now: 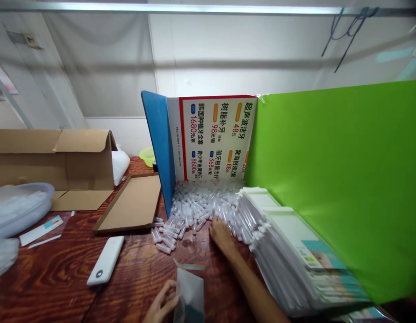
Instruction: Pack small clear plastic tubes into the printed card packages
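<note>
My left hand (163,301), at the bottom centre, grips a clear plastic bag (190,291) by its left side. The bag stands upright with its flap at the top, and a white and teal card shows inside it. Farther off, my right hand (221,234) reaches to the near edge of a heap of small clear plastic tubes (197,207). Its fingers are curled in among the tubes; whether one is pinched between them is hidden. Just right of that hand rises a thick stack of bagged white and teal cards (285,255).
Blue (157,143), printed white and green boards (335,179) wall in the heap. Leftward on the wooden table (137,287) lie a white power bank (106,261) with a cable, a shallow cardboard tray (130,202), a cardboard box (53,166) and a large plastic basin (48,197).
</note>
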Demonstrator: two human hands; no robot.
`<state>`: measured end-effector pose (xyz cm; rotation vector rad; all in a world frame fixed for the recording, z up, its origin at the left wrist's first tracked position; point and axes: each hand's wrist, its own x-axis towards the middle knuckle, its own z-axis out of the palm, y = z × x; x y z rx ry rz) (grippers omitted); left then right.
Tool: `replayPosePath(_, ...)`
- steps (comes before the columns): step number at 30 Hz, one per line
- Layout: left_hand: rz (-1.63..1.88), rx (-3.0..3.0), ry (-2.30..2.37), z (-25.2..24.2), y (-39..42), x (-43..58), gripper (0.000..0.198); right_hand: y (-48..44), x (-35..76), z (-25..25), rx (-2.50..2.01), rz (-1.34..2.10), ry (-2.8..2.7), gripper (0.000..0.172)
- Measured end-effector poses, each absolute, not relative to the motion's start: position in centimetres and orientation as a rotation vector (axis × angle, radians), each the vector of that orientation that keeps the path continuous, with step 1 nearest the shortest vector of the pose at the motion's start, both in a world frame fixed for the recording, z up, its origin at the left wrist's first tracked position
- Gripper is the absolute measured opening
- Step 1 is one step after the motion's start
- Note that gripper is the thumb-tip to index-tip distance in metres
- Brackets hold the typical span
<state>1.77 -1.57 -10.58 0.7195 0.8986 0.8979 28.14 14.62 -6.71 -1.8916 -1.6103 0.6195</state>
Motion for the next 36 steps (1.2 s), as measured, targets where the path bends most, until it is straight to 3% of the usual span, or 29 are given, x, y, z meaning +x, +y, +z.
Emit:
replayPosePath(6, 1.021, 0.402, 1.071, -11.4, -1.6, 4.3, 0.081, 12.6, 27.3, -7.0, -1.7, 0.772, -1.577, 0.036)
replayPosePath(12, 0.957, 0.776, 0.887, -9.9, -2.5, 5.9, 0.063, 7.3, 25.5, -7.1, -1.225, 1.242, -1.455, 0.041)
replayPosePath(16, 0.885, 0.926, 0.9, -8.4, -3.3, 6.2, 0.055, 4.0, 25.3, -7.2, -1.06, 1.404, -1.376, 0.048)
replayPosePath(19, 0.837, 0.98, 0.939, -8.0, -4.3, 6.0, 0.052, 1.5, 25.6, -7.1, -1.0, 1.476, -1.39, 0.044)
replayPosePath(24, 0.72, 1.035, 0.909, -8.2, -7.4, 5.7, 0.052, -2.6, 26.4, -6.7, -0.914, 1.483, -1.515, 0.033)
replayPosePath(31, 0.779, 0.989, 0.945, -8.3, -11.9, 5.4, 0.047, -7.3, 28.3, -7.6, -1.056, 1.434, -1.729, 0.036)
replayPosePath(33, 0.844, 0.897, 0.925, -9.0, -12.9, 4.8, 0.056, -8.5, 28.5, -8.6, -1.187, 1.39, -1.813, 0.036)
replayPosePath(36, 0.909, 0.727, 1.006, -10.0, -13.8, 3.7, 0.071, -10.5, 27.5, -10.9, -1.355, 1.332, -2.078, 0.023)
